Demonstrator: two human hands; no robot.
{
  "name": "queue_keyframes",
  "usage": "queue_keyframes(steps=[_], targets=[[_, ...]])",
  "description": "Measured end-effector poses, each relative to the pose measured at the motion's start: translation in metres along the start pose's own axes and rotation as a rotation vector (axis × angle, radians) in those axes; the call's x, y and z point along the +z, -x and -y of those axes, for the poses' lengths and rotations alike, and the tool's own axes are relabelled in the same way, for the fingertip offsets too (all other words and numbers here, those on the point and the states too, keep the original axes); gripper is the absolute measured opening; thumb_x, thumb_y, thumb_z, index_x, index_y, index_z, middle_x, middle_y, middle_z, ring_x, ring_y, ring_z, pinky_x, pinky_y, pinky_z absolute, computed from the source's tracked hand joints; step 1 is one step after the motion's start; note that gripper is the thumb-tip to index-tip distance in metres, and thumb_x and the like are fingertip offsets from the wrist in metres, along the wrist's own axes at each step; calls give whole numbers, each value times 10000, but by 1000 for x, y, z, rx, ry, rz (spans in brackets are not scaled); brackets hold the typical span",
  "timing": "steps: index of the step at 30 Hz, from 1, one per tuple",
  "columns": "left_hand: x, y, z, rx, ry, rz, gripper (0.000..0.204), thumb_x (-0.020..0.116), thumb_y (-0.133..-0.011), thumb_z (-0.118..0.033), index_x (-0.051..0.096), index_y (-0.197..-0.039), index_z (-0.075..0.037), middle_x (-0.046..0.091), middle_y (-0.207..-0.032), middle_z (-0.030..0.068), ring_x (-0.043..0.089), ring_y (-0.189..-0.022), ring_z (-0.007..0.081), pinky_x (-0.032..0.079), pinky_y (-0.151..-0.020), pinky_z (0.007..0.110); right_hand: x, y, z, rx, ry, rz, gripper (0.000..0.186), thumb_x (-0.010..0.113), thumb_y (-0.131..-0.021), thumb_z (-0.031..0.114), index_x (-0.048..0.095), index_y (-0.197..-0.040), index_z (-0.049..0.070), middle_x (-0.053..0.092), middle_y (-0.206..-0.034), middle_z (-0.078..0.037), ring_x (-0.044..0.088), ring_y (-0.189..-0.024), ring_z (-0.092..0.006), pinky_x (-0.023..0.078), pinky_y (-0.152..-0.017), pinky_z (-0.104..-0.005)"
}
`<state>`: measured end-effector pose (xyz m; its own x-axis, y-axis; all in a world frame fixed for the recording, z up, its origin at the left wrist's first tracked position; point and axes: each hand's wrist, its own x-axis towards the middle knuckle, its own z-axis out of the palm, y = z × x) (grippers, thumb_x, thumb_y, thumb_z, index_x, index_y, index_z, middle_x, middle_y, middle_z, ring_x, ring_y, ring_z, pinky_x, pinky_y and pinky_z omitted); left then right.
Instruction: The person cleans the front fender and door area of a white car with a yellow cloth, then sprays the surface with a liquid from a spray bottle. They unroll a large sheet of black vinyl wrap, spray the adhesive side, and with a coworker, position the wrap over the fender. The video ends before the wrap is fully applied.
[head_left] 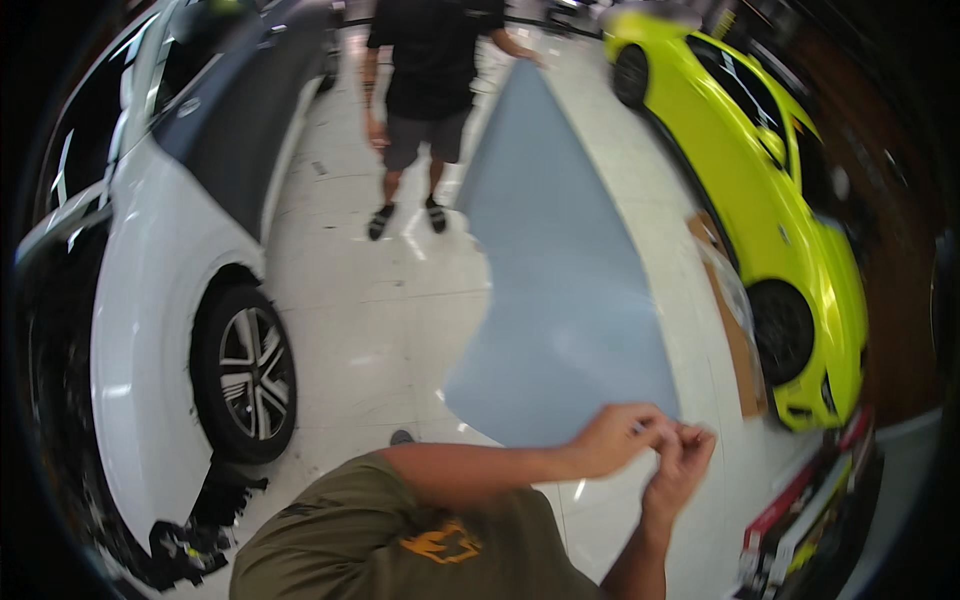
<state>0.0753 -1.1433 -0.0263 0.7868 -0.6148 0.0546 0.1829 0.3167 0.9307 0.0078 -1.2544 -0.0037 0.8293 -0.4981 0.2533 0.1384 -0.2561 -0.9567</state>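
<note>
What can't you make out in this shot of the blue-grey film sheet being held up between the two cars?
- Head view: the sheet's near corner, covered by the left hand and right hand pinching it.
- The other person's head, cut off by the top edge.
- The far corner grip, motion-blurred.
- The floor beneath, hidden by the sheet.

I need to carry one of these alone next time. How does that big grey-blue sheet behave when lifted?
Probably floppy: the grey-blue sheet hangs stretched between the person's hands, left hand and right hand, and another person's hand. Likely light, since fingertips alone pinch its corner. Its ragged left edge suggests it curls or drags easily.
</note>
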Motion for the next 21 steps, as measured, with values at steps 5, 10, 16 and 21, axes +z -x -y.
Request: queue_keyframes(steps=[5, 10, 16, 21], targets=[[23, -50, 8, 34, -264, -141, 155, 536, -956, -116, 621, -975, 12, 651, -905, 40, 611, -826, 102, 511, -725, 262, -39, -49, -19, 99, -272, 85, 197, 519, -886, -51, 413, -1034, 24, 513, -887, -55, 550, -773, -106, 539, -737, -302], [48, -101, 14, 56, -199, -288, 158, 553, -951, -121, 613, -953, 25, 641, -868, 39, 600, -807, 83, 504, -716, 250, -101, -89, -46, 372, -609, 214, 105, 498, -921, 25, 468, -1021, 15, 544, -883, -65, 580, -776, -128, 547, -754, -315], [92, -121, 45, 153, -429, -178, 130, 588, -924, -75, 602, -958, 50, 643, -867, 81, 625, -733, 112, 532, -628, 256, -109, -114, -66, 481, -505, 230, 287, 620, -923, 268, 496, -935, 9, 579, -852, -77, 614, -725, -123, 553, -702, -290], [82, -151, 61, 90, -300, -157, 139, 593, -920, -80, 589, -960, 53, 633, -855, 82, 613, -789, 114, 536, -698, 269, -121, -149, -84, 459, -196, 328, 220, 589, -933, 201, 534, -825, 17, 594, -748, -49, 621, -702, -118, 529, -667, -262]])
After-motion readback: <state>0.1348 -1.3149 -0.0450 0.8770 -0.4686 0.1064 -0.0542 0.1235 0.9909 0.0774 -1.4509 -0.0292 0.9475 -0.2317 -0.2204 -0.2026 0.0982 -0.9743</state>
